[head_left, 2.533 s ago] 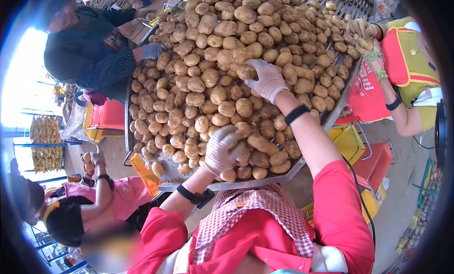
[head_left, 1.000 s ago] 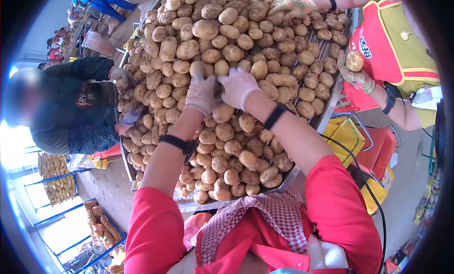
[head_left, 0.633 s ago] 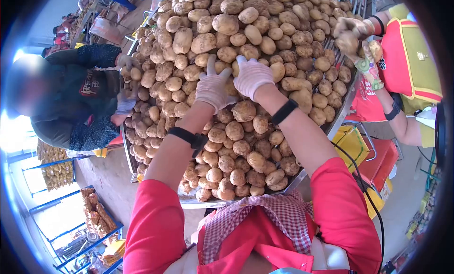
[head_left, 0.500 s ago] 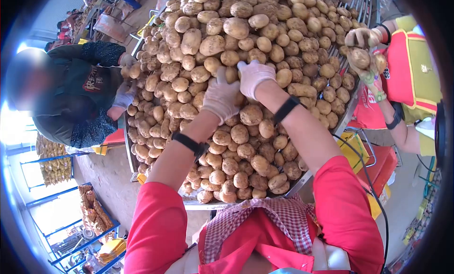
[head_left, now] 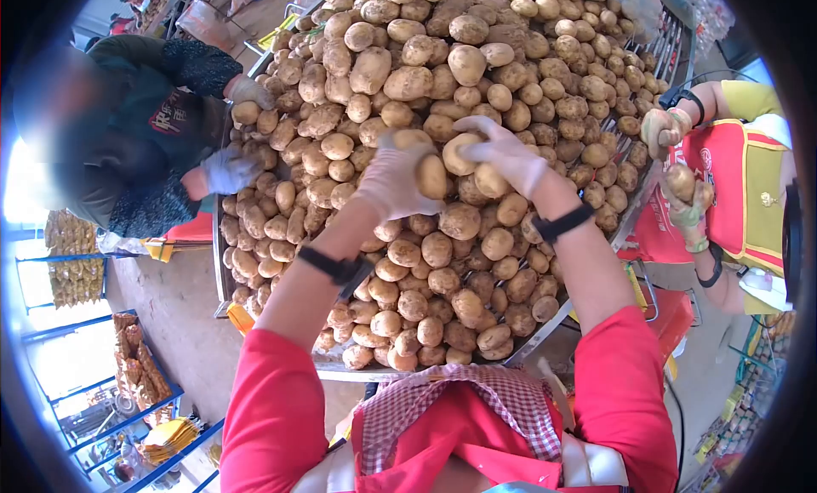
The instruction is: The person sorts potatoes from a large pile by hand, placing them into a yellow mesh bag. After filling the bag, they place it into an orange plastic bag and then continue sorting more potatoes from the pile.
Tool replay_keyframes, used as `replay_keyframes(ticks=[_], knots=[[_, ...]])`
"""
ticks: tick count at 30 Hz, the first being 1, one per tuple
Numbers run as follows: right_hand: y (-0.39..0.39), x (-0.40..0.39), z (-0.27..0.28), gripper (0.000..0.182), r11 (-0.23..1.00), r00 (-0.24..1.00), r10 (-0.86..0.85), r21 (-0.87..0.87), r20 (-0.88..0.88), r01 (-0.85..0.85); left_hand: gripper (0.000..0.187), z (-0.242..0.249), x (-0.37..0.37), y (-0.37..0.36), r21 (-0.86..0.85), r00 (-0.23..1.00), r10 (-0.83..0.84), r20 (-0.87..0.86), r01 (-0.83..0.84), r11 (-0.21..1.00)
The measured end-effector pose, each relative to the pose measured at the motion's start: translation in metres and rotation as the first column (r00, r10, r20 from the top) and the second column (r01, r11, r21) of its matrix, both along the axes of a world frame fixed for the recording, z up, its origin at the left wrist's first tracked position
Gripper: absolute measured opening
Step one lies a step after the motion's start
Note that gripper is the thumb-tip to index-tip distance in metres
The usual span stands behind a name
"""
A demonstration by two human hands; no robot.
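Observation:
Over the heap of potatoes (head_left: 417,83), both hands wear thin whitish gloves. My left hand (head_left: 393,180) is curled round potatoes (head_left: 431,176), one at its fingertips and one against its inner side. To the right, my right hand (head_left: 509,157) grips a potato (head_left: 460,153) between thumb and fingers, and another potato (head_left: 491,181) lies under its palm. The two hands are a small distance apart, with their held potatoes facing each other. More potatoes surround them on all sides.
A metal-edged sorting table (head_left: 545,333) bears the heap. At the left, a person in dark clothes (head_left: 128,136) reaches onto the potatoes. Another person's gloved hand (head_left: 686,205) holds a potato at the right. Blue racks (head_left: 128,425) with sacks stand lower left.
My hands have drawn back slightly and now have potatoes in them. My right hand has moved to the right. The co-worker's gloved hands at the right have moved lower in view.

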State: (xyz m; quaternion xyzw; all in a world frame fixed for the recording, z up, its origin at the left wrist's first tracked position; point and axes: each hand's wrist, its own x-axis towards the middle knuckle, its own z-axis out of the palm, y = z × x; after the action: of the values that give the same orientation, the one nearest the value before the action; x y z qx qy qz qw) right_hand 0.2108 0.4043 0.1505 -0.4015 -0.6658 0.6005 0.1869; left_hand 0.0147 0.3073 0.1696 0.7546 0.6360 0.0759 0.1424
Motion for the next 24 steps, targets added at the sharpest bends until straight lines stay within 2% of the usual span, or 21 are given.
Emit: replay_keyframes(ticks=[1,2,3,4,5,6,7,8,9,10,11,12,13,14,15,16,18,19,21,23,24], knots=[[-0.006,0.011,0.003,0.054,1.0,1.0,-0.007,0.004,0.006,0.006,0.078,0.004,-0.009,-0.008,0.004,1.0,-0.007,0.006,0.006,1.0],[-0.016,0.021,0.009,0.049,0.925,0.945,-0.116,-0.38,-0.306,-0.009,0.079,0.007,-0.019,-0.016,-0.218,0.756,0.219,0.617,-0.104,0.97],[-0.025,0.03,0.011,0.044,0.716,0.789,-0.329,-0.682,-0.52,-0.151,0.083,0.006,-0.023,-0.025,-0.458,0.155,0.459,0.875,-0.042,0.888],[-0.029,0.036,-0.003,0.04,0.595,0.661,-0.329,-0.692,-0.674,-0.409,0.083,-0.001,-0.021,-0.033,-0.462,0.15,0.463,0.874,-0.04,0.886],[-0.034,0.034,-0.003,0.04,0.593,0.664,-0.323,-0.691,-0.674,-0.413,0.086,-0.011,-0.022,-0.041,-0.4,-0.352,0.456,0.817,0.222,0.889],[-0.042,0.028,-0.003,0.04,0.516,0.629,-0.461,-0.766,-0.626,-0.384,0.089,-0.019,-0.025,-0.048,-0.202,-0.74,0.449,0.501,0.405,0.892],[-0.051,0.022,-0.003,0.04,0.423,0.585,-0.591,-0.831,-0.555,-0.36,0.089,-0.011,-0.018,-0.055,-0.204,-0.742,0.444,0.503,0.397,0.895],[-0.059,0.017,0.01,0.049,0.533,0.656,-0.517,-0.807,-0.55,-0.255,0.093,0.002,-0.001,-0.062,-0.292,-0.792,0.434,0.43,0.333,0.897],[-0.067,0.01,0.013,0.049,0.526,0.664,-0.512,-0.81,-0.546,-0.26,0.098,0.008,0.013,-0.067,-0.378,-0.84,0.408,0.357,0.269,0.886],[-0.074,0.001,0.015,0.044,0.685,0.654,-0.49,-0.719,-0.576,-0.119,0.101,0.005,0.02,-0.072,-0.367,-0.861,0.39,0.326,0.265,0.892],[-0.082,-0.008,0.017,0.039,0.808,0.651,-0.461,-0.588,-0.603,0.028,0.101,-0.002,0.026,-0.073,-0.365,-0.869,0.376,0.321,0.252,0.896],[-0.095,-0.019,0.017,0.04,0.873,0.65,-0.459,-0.445,-0.606,0.202,0.103,-0.013,0.033,-0.074,-0.381,-0.904,0.332,0.269,0.217,0.899],[-0.109,-0.029,0.014,0.04,0.878,0.66,-0.445,-0.438,-0.605,0.192,0.105,-0.02,0.036,-0.074,-0.396,-0.933,0.286,0.218,0.183,0.9],[-0.122,-0.038,0.009,0.037,0.952,0.805,-0.271,-0.025,-0.527,0.305,0.104,-0.023,0.038,-0.076,-0.419,-0.907,0.328,0.263,0.198,0.886],[-0.128,-0.043,0.007,0.035,0.866,0.92,-0.148,0.402,-0.363,0.298,0.103,-0.039,0.038,-0.077,-0.48,-0.911,0.333,0.244,0.185,0.857],[-0.126,-0.045,0.013,0.035,0.868,0.925,-0.133,0.409,-0.357,0.283,0.101,-0.04,0.038,-0.081,-0.45,-0.926,0.321,0.2,0.205,0.869],[-0.117,-0.048,0.034,0.026,0.672,0.968,0.123,0.736,-0.219,0.081,0.1,-0.038,0.034,-0.085,-0.411,-0.944,0.292,0.153,0.208,0.888],[-0.106,-0.053,0.038,0.026,0.674,0.967,0.137,0.736,-0.213,0.066,0.098,-0.036,0.032,-0.088,-0.434,-0.934,0.303,0.19,0.197,0.879],[-0.064,-0.07,0.044,0.019,0.537,0.981,0.036,0.832,-0.19,0.141,0.096,-0.034,0.027,-0.096,-0.461,-0.926,0.307,0.218,0.18,0.869],[-0.021,-0.091,0.052,0.022,0.338,0.988,-0.147,0.941,0.037,0.016,0.092,-0.032,0.021,-0.099,-0.337,-0.938,0.274,0.213,0.193,0.922],[0.0,-0.101,0.046,0.026,0.264,0.959,-0.214,0.956,0.188,-0.128,0.093,-0.033,0.019,-0.1,-0.372,-0.942,0.27,0.2,0.182,0.91]])
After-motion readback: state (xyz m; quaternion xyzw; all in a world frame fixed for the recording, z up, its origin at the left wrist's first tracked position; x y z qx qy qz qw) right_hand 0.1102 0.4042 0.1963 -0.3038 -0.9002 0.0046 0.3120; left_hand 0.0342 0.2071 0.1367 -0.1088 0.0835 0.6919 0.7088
